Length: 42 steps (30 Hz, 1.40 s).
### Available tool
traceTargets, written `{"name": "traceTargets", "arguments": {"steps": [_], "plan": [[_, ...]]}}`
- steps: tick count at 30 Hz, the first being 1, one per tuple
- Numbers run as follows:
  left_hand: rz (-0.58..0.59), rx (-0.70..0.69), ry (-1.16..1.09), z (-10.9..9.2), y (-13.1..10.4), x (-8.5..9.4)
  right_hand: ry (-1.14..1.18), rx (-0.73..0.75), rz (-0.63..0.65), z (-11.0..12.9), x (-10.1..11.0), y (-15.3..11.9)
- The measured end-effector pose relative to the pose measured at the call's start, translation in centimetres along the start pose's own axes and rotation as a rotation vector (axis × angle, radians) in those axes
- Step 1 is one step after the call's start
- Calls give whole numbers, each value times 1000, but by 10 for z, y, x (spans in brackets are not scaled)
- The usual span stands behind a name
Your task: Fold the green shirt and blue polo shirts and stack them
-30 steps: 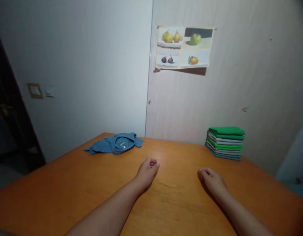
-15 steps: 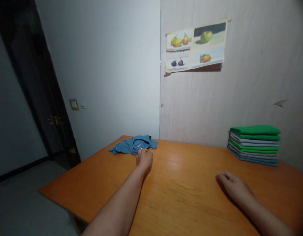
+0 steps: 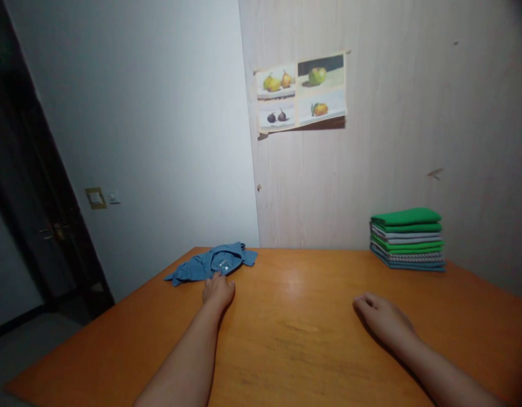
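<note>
A crumpled blue garment (image 3: 197,268) lies at the back left of the orange-brown wooden table (image 3: 294,328), its neck opening and a small white print facing up. My left hand (image 3: 218,289) touches the near edge of the garment by the collar; its fingertips are partly hidden, so a grip cannot be made out. My right hand (image 3: 377,314) rests on the bare tabletop at the right, fingers curled in, with nothing visible in it.
A neat stack of folded green, grey and blue cloths (image 3: 407,240) stands at the back right. Behind the table is a wall with a fruit picture sheet (image 3: 301,93). A dark door (image 3: 59,226) is at the far left.
The camera view has turned to the right, so the table objects appear further left. My left hand remains at the garment's near edge, and my right hand is still curled on the table.
</note>
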<state>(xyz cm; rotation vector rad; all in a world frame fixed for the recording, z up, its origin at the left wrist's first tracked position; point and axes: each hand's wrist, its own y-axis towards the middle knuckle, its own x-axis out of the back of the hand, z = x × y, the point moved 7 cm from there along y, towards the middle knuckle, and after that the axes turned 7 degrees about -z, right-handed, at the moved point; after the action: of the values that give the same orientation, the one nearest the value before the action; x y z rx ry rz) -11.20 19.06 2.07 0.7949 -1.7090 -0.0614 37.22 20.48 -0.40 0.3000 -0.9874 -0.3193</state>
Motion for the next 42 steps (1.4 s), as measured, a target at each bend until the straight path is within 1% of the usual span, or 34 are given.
{"name": "traceTargets", "arguments": {"steps": [3,5,7,8,9,10,11,12,13,14,15,16,17,18,19,21,23,24,26,28,30,31,33,35,36,38,40,42], "plan": [[-36,-30,1,-7,6,6,24,-23,46,2,-2,-2],[-102,-78,-19,-19,9,19,31,-33,53,2,-2,-2],[-216,-161,-89,-41,4,42,38,-41,52,2,-2,-2],[-285,-205,-136,-55,-3,57,43,-46,48,2,-2,-1],[-407,-305,-298,-73,-16,78,50,-51,44,1,-2,-1],[-462,-426,-450,-92,-32,95,59,-55,40,0,-2,-1],[-429,-557,-573,-113,-50,107,71,-58,35,-1,-3,0],[-322,-684,-670,-134,-69,114,88,-60,30,-2,-3,1],[-157,-821,-730,-156,-90,117,113,-60,23,-4,-4,2],[-16,-921,-781,-173,-110,119,144,-58,16,-5,-4,2],[89,-982,-828,-184,-125,122,179,-55,7,-7,-5,3],[129,-990,-882,-190,-132,125,214,-52,-2,-8,-5,4],[128,-956,-930,-191,-133,127,241,-48,-9,-9,-4,4],[95,-890,-966,-187,-127,127,257,-43,-14,-8,-4,5],[41,-798,-985,-178,-116,126,260,-36,-18,-7,-3,4],[-63,-597,-947,-153,-88,117,238,-15,-26,-1,2,2],[-110,-425,-828,-125,-59,100,205,30,-45,12,10,-1],[-120,-387,-742,-114,-48,91,190,71,-57,21,15,-4],[-116,-382,-546,-98,-34,73,166,189,-64,43,25,-13],[-40,-448,-385,-92,-32,51,152,334,-12,66,29,-25],[79,-491,-250,-89,-35,29,126,447,80,83,28,-38],[140,-501,-188,-88,-37,20,99,486,133,88,25,-43],[224,-506,-81,-86,-40,9,25,524,240,91,19,-50],[271,-499,-21,-86,-40,8,-48,517,306,87,15,-50],[291,-497,-9,-86,-40,10,-78,499,310,84,16,-46],[368,-505,-13,-90,-44,15,-145,426,266,72,21,-35],[519,-547,-61,-99,-57,21,-224,314,201,56,29,-22],[743,-611,-161,-114,-83,28,-298,169,148,37,37,-9]]}}
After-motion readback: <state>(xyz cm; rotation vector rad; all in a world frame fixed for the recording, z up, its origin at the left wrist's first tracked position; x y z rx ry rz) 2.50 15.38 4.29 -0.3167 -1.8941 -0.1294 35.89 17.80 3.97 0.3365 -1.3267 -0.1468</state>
